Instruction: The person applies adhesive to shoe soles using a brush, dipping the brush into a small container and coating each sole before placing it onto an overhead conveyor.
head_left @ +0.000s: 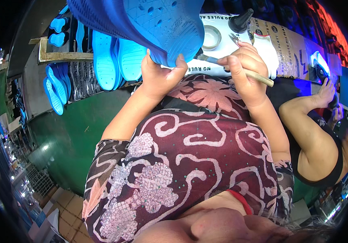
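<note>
My left hand (pixel 161 75) grips the near end of a large blue foam shoe (pixel 161 28), thumb on one side and fingers on the other. The shoe is tilted up toward the top edge, which cuts it off, and small holes dot its surface. In my right hand (pixel 245 65) is a brush (pixel 259 77) with a pale wooden handle. Its dark bristle end points left, close beside the shoe; whether it touches cannot be told. A pointed metal tip (pixel 234 39) also sticks up from the right fingers; the rest of that tool is hidden.
A white bowl (pixel 211 37) and a black cone-tipped bottle (pixel 240 20) stand on the white-covered bench (pixel 269 52). Blue insoles (pixel 106 60) lie stacked at left, near a worn metal frame (pixel 43 50). At right a co-worker's hand (pixel 326 92) touches a brightly lit shoe (pixel 319 67).
</note>
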A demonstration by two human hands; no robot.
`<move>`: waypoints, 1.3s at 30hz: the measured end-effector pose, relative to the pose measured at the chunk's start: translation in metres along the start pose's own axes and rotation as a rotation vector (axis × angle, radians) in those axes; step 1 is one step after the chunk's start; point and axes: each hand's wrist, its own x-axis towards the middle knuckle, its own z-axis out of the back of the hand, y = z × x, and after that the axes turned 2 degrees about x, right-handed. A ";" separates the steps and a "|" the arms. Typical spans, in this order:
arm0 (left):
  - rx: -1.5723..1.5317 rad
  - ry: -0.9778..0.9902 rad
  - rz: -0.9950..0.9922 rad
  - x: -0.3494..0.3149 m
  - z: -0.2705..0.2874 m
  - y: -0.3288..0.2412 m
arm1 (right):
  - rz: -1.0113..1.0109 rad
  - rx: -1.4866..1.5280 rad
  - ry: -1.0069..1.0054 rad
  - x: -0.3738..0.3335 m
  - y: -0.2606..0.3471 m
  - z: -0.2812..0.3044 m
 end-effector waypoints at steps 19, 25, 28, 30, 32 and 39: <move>-0.030 0.101 0.280 0.012 0.004 -0.015 | 0.083 -0.085 0.002 0.009 -0.005 0.000; 0.046 0.129 0.210 0.014 0.007 -0.013 | 0.081 -0.097 -0.025 0.006 -0.006 0.018; -0.053 0.132 0.233 0.021 0.008 -0.017 | -0.030 -0.030 -0.122 -0.001 -0.011 0.031; -0.169 0.130 0.400 0.030 0.014 -0.024 | -0.106 -0.041 -0.176 -0.009 -0.013 0.033; -0.238 0.141 0.377 0.045 0.023 -0.032 | -0.249 -0.080 -0.169 -0.021 -0.016 0.046; -0.742 0.602 0.829 0.055 0.050 -0.061 | -0.349 0.096 -0.335 -0.077 -0.043 0.037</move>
